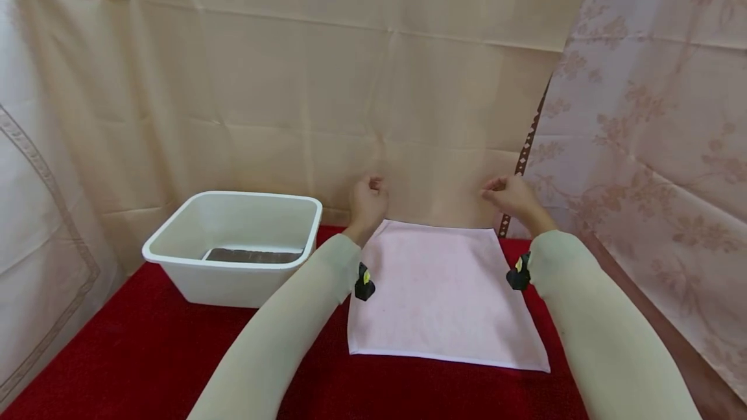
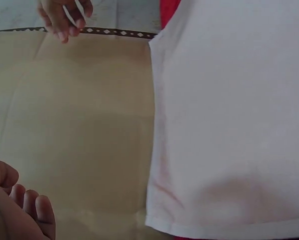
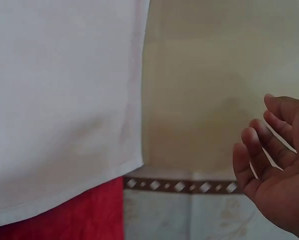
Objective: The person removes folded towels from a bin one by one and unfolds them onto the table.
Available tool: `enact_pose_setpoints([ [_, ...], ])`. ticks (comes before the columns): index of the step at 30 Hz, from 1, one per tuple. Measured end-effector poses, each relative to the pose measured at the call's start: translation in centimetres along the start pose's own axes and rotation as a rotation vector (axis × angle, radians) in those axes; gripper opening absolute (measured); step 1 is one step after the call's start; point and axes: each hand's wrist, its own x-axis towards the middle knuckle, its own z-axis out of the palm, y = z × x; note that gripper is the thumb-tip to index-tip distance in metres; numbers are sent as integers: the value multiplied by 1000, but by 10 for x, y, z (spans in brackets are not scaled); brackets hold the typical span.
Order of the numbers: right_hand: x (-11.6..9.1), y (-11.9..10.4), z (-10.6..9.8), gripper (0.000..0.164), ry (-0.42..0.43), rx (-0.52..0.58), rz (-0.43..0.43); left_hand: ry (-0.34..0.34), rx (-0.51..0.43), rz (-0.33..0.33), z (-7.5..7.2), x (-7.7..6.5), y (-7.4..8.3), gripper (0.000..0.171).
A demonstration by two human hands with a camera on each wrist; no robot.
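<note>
A pale pink cloth (image 1: 438, 297) with white hemmed edges lies spread flat on the red table cover. Beyond its far left corner, the left hand (image 1: 369, 203) hovers with loosely bent fingers, holding nothing. The right hand (image 1: 513, 198) is past the far right corner, also holding nothing. In the right wrist view, the right hand (image 3: 277, 155) shows its fingers apart and slightly bent, away from the cloth (image 3: 64, 90). The left wrist view has the left hand (image 2: 22, 210) at its lower left corner, apart from the cloth's edge (image 2: 157, 135).
A white plastic basin (image 1: 233, 284) stands on the red cover (image 1: 146, 355) left of the cloth, with a dark patch visible at its bottom. A beige curtain (image 1: 292, 83) hangs close behind the table. Floral fabric (image 1: 659, 115) hangs on the right side.
</note>
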Motion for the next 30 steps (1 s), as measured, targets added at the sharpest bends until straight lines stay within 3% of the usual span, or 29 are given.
enact_pose_setpoints([
  [8, 6, -37, 6, 31, -51, -17, -105, -35, -52, 10, -22, 10, 32, 27],
  [14, 12, -59, 19, 28, -75, -18, -222, -95, -60, 44, -47, 12, 45, 29],
  [26, 12, -111, 51, 29, -121, 11, -382, -143, 9, 98, -85, 4, 41, 34],
  [30, 10, -124, 62, 27, -146, 16, -439, -182, 52, 83, -101, -5, 37, 36],
])
